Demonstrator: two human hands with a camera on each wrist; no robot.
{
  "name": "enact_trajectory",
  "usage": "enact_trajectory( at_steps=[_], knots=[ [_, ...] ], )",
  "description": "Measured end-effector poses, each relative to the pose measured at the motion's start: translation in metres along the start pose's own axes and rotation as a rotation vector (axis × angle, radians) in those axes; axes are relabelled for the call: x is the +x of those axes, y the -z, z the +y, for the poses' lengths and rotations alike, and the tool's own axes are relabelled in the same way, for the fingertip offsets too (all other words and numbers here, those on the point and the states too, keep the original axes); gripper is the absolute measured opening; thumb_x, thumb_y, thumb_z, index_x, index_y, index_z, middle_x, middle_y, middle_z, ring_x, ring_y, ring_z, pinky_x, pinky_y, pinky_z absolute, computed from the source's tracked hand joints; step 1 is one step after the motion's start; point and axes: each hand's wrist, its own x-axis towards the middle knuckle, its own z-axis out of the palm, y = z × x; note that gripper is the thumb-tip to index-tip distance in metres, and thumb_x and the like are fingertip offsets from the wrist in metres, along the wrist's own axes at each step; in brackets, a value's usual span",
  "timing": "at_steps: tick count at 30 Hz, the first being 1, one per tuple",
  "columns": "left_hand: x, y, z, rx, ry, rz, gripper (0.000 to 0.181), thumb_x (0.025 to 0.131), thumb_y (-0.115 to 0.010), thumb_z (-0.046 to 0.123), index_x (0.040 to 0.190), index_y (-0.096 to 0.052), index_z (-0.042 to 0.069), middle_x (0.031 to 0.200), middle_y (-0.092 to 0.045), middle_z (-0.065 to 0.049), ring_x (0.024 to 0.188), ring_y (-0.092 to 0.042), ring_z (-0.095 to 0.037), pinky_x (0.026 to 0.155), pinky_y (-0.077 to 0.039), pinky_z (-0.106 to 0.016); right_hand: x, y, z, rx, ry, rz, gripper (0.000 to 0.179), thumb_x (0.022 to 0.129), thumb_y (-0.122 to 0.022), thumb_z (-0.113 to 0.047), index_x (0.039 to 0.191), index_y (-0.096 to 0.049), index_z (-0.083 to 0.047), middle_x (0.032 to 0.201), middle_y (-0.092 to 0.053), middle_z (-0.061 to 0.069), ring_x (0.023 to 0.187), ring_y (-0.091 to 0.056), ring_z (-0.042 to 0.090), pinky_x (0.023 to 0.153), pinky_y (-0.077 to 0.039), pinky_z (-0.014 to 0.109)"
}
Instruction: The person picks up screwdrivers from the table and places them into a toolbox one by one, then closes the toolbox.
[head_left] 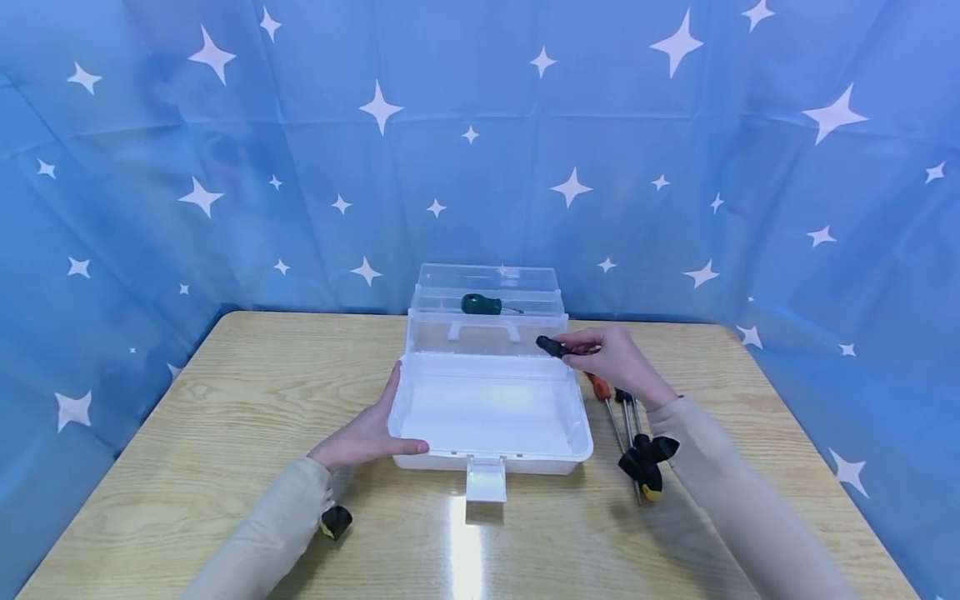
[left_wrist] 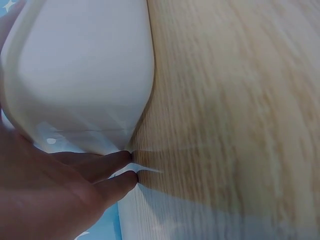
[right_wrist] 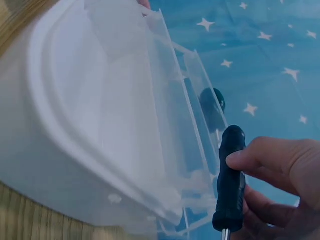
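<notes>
My right hand (head_left: pixel 603 354) pinches a black-handled screwdriver (right_wrist: pixel 230 185) between thumb and fingers, above the box's back right corner. The start of its metal shaft shows below the handle in the right wrist view. A white plastic toolbox (head_left: pixel 491 408) stands with its lid raised, the main compartment bare inside. My left hand (head_left: pixel 367 437) rests against the box's left end, its thumb along the front rim and its other fingers spread along the side. Inside the clear lid (head_left: pixel 431 333) lies a green-handled screwdriver (head_left: pixel 482 305), also visible in the right wrist view.
Right of the box, on the wooden table (head_left: pixel 285 383), lie several more screwdrivers, among them a red-handled one (head_left: pixel 601 387) and black-and-yellow handles (head_left: pixel 645 467). Another black-and-yellow handle (head_left: pixel 337 522) lies by the left sleeve. The front latch (head_left: pixel 486 481) hangs open. A starry blue cloth (head_left: pixel 480 167) stands behind.
</notes>
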Motion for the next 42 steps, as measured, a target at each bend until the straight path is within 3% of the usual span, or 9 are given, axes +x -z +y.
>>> enact_trajectory(
  at_steps=[11,19,34,42],
  knots=[
    [0.0,-0.001,-0.001,0.013,0.002,0.004,0.129,0.075,-0.084,0.034,0.153,0.017,0.016,0.159,-0.003,-0.02,0.14,-0.022,-0.039,0.109,-0.023,-0.055,0.009,-0.003,-0.011,-0.029,0.003,-0.024,0.036,0.089,-0.068,-0.009,0.125,-0.066,-0.007,0.112,-0.066,0.015,0.09,-0.063,0.027,0.072,-0.054,0.036],
    [0.0,-0.001,-0.002,-0.004,-0.018,0.001,0.129,0.075,-0.084,0.033,0.153,0.017,0.017,0.159,-0.004,-0.02,0.139,-0.023,-0.039,0.109,-0.024,-0.055,0.015,-0.005,-0.021,-0.004,-0.022,-0.05,0.034,0.089,-0.068,-0.008,0.123,-0.067,-0.007,0.106,-0.065,0.012,0.084,-0.061,0.024,0.066,-0.051,0.034],
    [0.0,-0.001,-0.001,-0.026,-0.025,-0.012,0.13,0.075,-0.085,0.03,0.153,0.018,0.016,0.16,0.0,-0.018,0.141,-0.019,-0.038,0.109,-0.022,-0.057,0.03,-0.015,-0.044,0.007,0.04,-0.103,0.033,0.088,-0.068,-0.003,0.121,-0.069,-0.006,0.099,-0.07,0.011,0.078,-0.061,0.022,0.061,-0.05,0.033],
    [-0.001,0.0,0.002,0.007,0.009,-0.02,0.13,0.075,-0.084,0.034,0.152,0.018,0.016,0.16,0.002,-0.018,0.141,-0.018,-0.038,0.11,-0.021,-0.055,0.04,-0.027,-0.055,0.026,0.06,-0.142,0.031,0.088,-0.068,-0.004,0.119,-0.07,-0.006,0.103,-0.069,0.01,0.079,-0.061,0.021,0.062,-0.048,0.032]
  ],
)
